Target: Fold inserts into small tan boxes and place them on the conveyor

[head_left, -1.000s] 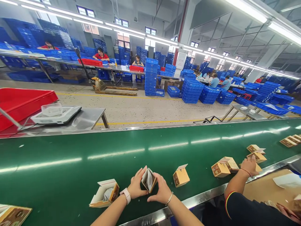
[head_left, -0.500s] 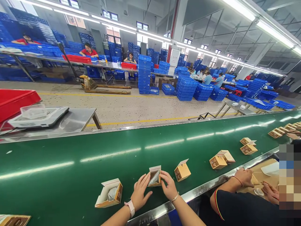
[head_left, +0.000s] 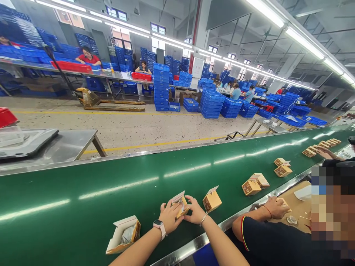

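Note:
A small cardboard box (head_left: 181,211) stands on the green conveyor belt with its lid flap raised, and a silvery packet shows inside. My left hand (head_left: 169,218) grips its left and front side, fingers over the edge. Holding the opposite side is my right hand (head_left: 195,211), fingers curled round the corner. To the left sits another open box (head_left: 124,236) with a grey-silver packet in it. Just right of my right hand is a box with its flap up (head_left: 212,201).
Farther right on the green belt (head_left: 91,218) lie paired boxes (head_left: 255,184) and several more boxes. Beside me a co-worker's hand (head_left: 274,207) holds a box over a brown cardboard surface. A metal rail (head_left: 194,242) edges the belt; a scale (head_left: 30,142) stands beyond it.
My hands have closed in on the box, which is now tilted and turned; my left hand has moved across its front. The view has shifted right. The co-worker's hand now holds a box.

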The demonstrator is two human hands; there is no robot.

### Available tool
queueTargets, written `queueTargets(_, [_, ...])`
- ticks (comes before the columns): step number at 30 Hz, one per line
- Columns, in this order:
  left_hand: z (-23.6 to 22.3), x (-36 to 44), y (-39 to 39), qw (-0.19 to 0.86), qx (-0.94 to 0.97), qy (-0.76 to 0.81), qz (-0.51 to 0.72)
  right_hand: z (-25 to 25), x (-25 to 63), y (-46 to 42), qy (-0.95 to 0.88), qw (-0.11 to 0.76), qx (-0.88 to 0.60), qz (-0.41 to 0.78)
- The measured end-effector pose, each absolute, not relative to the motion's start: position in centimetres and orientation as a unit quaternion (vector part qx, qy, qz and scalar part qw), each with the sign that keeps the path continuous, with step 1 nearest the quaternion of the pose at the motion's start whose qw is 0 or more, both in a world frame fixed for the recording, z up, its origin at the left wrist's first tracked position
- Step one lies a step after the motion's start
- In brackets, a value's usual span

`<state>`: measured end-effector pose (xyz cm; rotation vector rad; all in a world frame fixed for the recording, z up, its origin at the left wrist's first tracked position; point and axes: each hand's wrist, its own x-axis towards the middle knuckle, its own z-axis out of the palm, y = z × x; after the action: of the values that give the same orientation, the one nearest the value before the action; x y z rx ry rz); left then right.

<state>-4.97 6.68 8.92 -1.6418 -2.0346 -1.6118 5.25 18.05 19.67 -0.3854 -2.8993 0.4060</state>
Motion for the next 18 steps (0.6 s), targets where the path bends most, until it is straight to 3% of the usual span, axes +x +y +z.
queueTargets(4, [10.4,-5.3,7.3,0.023,-0.545,-0.654,-0.523,18.7,5.7,19.3,-0.953,0.14,-0.144,0.226])
queueTargets(10, [11.1,-5.0,9.1,0.015,-0.52,-0.649,-0.555,16.6,5.0,20.6,-0.885,0.306,-0.251,0.246])
queueTargets(18, [5.2,-0.9,9.3,0.119,-0.4,-0.634,-0.651,14.9,3.9,24.0,-0.816,0.413,-0.332,0.23])
